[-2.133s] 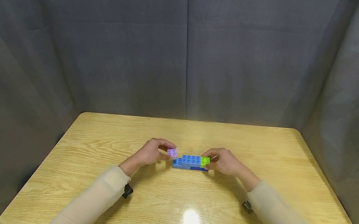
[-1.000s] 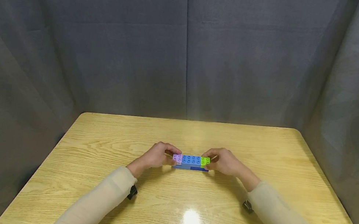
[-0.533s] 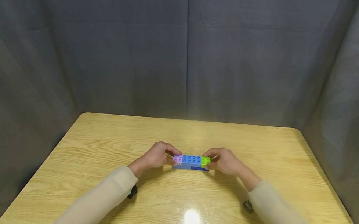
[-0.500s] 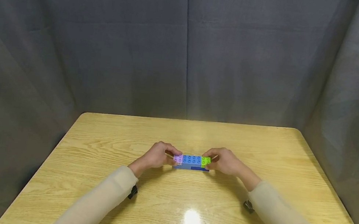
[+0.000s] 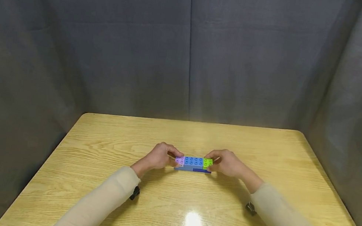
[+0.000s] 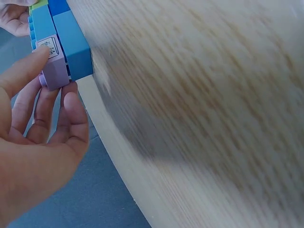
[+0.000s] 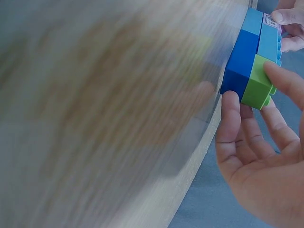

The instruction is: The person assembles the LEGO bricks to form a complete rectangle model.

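Observation:
Toy building bricks form a two-layer row at the middle of the table. A light blue brick (image 5: 193, 161) fills the centre of its top layer. On the left end, my left hand (image 5: 159, 156) pinches a light purple brick (image 6: 57, 76), thumb over its printed label. That brick sits over a lower light blue brick (image 6: 75, 45), with a thin dark gap between them. My right hand (image 5: 227, 163) grips a lime green brick (image 7: 256, 84) at the right end. Under it lies a dark blue brick (image 7: 239, 59), with a fingertip touching its end.
The wooden table (image 5: 115, 131) has rounded far corners and a bright light reflection near the front. Dark grey curtains (image 5: 134, 48) hang behind it and along both sides. A small black device (image 5: 250, 209) is strapped at the right wrist.
My left hand has moved right and brought the purple brick down onto the row's left end, beside the central blue brick. My right hand has stayed on the green brick.

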{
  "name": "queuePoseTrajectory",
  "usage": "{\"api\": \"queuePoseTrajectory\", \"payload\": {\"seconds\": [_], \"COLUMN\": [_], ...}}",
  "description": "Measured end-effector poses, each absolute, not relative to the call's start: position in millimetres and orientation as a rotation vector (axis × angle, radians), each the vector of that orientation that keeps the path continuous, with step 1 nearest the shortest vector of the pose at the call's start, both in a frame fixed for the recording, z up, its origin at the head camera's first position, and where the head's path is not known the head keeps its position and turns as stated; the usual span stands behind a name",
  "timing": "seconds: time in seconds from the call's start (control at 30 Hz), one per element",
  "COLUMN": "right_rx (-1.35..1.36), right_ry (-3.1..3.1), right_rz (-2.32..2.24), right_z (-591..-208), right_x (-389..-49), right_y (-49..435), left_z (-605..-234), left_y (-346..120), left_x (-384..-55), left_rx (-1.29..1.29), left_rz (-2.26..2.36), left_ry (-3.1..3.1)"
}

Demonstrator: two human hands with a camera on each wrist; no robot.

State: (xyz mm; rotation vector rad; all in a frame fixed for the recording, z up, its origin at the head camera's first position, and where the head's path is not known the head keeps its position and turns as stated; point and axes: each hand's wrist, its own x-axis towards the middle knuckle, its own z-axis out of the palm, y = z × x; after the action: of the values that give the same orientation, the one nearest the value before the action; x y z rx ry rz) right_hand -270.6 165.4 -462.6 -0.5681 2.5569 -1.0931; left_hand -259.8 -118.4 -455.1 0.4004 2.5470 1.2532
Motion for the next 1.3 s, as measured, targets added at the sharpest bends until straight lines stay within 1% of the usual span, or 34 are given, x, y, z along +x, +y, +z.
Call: {"api": "queuePoseTrajectory", "payload": {"seconds": [0.9,1.3], "right_rx": [-0.580,-0.584], "right_ry": [2.529,2.535], "right_rz": [-1.123,-1.101], "right_z": [-464.3,-462.4], "right_x": [-270.5,-270.0], "right_y": [166.5,165.6], "left_z": [-455.3,-458.5], "left_y": [-117.5,-118.7], "left_x": [-260.6,-257.5], "left_rx": [0.337,0.413], "left_rz": [1.263,1.274], "left_ry": [2.529,2.537]}}
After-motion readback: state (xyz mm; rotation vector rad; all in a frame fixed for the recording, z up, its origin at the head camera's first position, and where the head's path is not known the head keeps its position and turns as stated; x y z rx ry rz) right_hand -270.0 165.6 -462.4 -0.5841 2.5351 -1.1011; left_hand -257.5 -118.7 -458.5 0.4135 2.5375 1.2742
